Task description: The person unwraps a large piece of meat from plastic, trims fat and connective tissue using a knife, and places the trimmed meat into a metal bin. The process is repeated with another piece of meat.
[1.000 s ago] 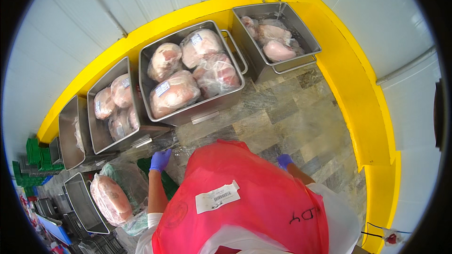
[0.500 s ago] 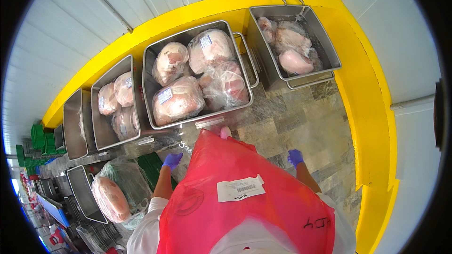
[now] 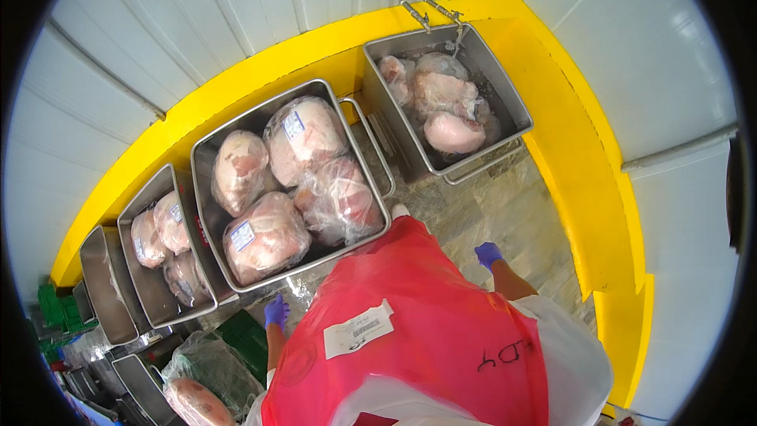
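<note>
I wear a red plastic apron (image 3: 418,323) with a white label, and purple gloves on both hands. My left hand (image 3: 276,312) hangs beside the apron, near the front rim of a large steel bin (image 3: 206,189) filled with several wrapped cuts of pink meat (image 3: 266,237). My right hand (image 3: 488,254) hangs above the grey stone floor, fingers loosely curled, holding nothing. Neither hand touches a bin. Right of centre stands a second steel bin (image 3: 505,87) holding unwrapped meat in water under a tap (image 3: 441,12).
More steel bins (image 3: 150,292) with wrapped meat line the left along a yellow kerb (image 3: 587,150) below white panel walls. A bagged cut (image 3: 193,402) lies in a bin at lower left beside green crates (image 3: 55,308). Wet stone floor (image 3: 505,205) lies ahead.
The view has shifted closer to the bins; both hands have swung slightly, the left lower by my side and the right forward over the floor. Nothing was picked up.
</note>
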A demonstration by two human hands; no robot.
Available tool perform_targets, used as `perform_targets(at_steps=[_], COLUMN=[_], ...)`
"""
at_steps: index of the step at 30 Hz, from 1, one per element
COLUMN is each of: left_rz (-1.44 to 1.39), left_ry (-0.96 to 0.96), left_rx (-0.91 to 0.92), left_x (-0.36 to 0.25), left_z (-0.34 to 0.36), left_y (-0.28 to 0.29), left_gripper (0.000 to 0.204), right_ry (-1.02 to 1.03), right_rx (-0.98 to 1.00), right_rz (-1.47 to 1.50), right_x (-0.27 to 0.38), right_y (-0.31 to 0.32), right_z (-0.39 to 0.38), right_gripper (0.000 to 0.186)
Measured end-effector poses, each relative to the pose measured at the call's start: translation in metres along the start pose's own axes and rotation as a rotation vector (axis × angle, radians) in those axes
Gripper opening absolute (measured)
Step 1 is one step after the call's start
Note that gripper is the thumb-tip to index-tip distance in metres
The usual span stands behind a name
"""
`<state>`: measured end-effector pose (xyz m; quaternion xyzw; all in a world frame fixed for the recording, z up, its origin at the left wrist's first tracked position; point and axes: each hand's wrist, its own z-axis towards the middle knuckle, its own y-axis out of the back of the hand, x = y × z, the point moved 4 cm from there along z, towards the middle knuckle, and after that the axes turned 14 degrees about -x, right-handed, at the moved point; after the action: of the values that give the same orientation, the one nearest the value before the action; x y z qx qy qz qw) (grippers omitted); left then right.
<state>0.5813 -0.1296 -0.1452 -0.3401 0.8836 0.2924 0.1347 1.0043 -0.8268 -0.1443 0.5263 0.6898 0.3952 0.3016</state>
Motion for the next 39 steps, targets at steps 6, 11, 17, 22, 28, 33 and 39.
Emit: perform_targets(at_steps=[6, 11, 17, 22, 28, 33, 39], left_rz=[0.016, 0.072, 0.147, -0.154, -0.017, 0.156, 0.752], left_ry=[-0.075, -0.015, 0.093, 0.245, 0.319, 0.29, -0.149], left_rx=[-0.166, -0.272, -0.383, -0.435, -0.54, -0.459, -0.334], left_x=[-0.037, -0.038, -0.041, 0.023, 0.061, 0.036, 0.043], left_z=[-0.071, -0.147, -0.254, -0.344, -0.404, -0.425, -0.419], left_y=[-0.016, -0.042, -0.078, -0.109, -0.131, -0.142, -0.131], left_gripper=[0.033, 0.034, 0.035, 0.033, 0.031, 0.027, 0.029], right_ry=[-0.315, -0.102, -0.125, -0.317, -0.39, -0.242, -0.197], right_rx=[-0.523, -0.889, -0.979, -0.767, -0.606, -0.534, -0.403], right_rz=[0.467, 0.175, 0.656, 0.583, 0.485, 0.098, 0.207], right_x=[0.014, 0.002, 0.028, 0.083, 0.084, 0.086, 0.085], right_y=[0.136, 0.297, 0.48, 0.556, 0.585, 0.599, 0.604], right_z=[0.161, 0.394, 0.604, 0.678, 0.735, 0.765, 0.755], right_gripper=[0.038, 0.026, 0.038, 0.076, 0.069, 0.056, 0.037])
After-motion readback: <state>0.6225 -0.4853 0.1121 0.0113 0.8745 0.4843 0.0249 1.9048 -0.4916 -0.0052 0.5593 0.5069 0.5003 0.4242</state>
